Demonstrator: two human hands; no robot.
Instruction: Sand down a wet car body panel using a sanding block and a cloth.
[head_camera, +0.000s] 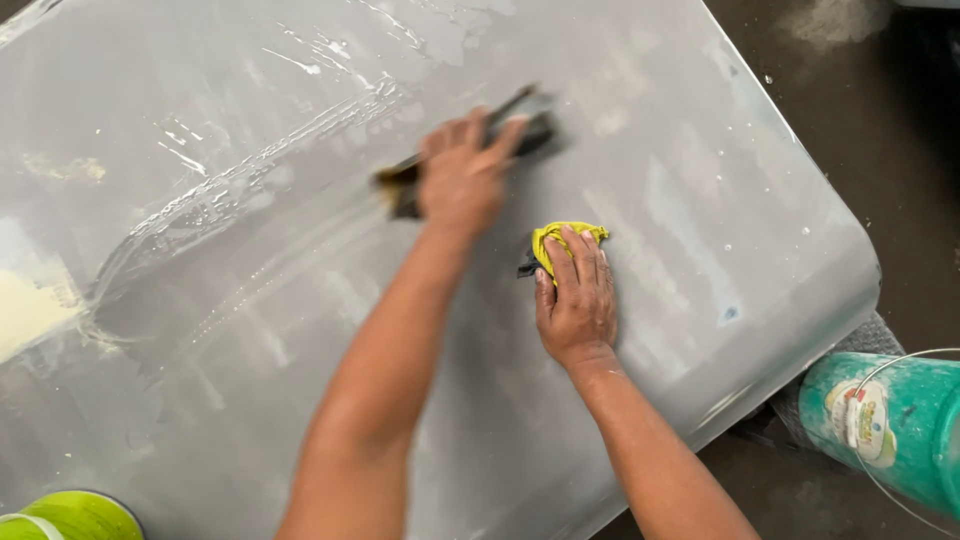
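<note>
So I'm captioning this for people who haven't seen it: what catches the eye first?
A big grey wet panel fills the view, streaked with watery smears toward its upper left. At its centre the left hand presses a dark sanding block flat on it, while the right hand rests on a balled yellow cloth. A teal bucket lies at lower right.

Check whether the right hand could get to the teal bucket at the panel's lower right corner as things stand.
Probably yes: the right hand rests on a yellow cloth on the grey panel, and nothing visibly blocks the way to the teal bucket.

Wet grey panel (700, 200), dark sanding block (520, 135) and crumpled yellow cloth (565, 238) lying on it, water streaks across
</note>
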